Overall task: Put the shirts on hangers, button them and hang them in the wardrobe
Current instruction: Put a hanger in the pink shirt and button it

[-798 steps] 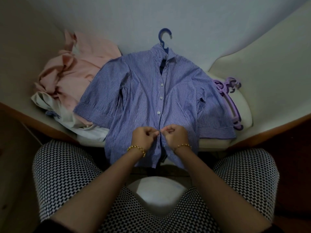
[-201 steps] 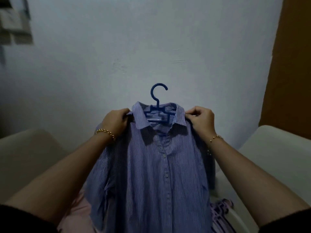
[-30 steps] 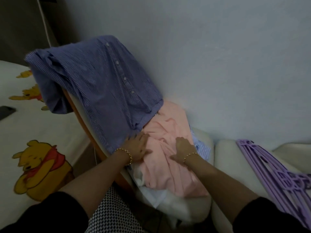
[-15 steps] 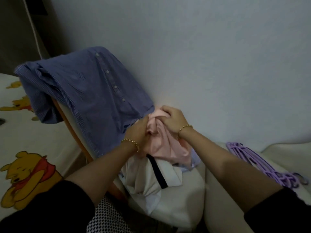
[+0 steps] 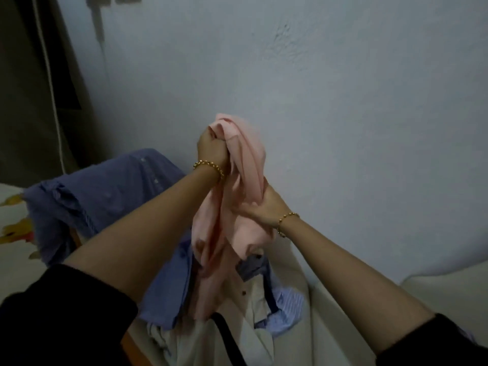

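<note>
Step in hand: next shirt taken up. Pink shirt, bunched, held aloft before the wall, its tail hanging down to the clothes pile below. Left hand: fist closed round the topmost folds. Right hand: fingers curled round the bunch, lower and to the right. Blue striped shirt: draped at left, not yet in the wardrobe. Next move, probably: shake out, find the collar, fetch a hanger. Change from half a second back: shirt raised off the pile; purple hangers gone from view.

1 head-worn wide view, facing forward-down, close to pink shirt.
</note>
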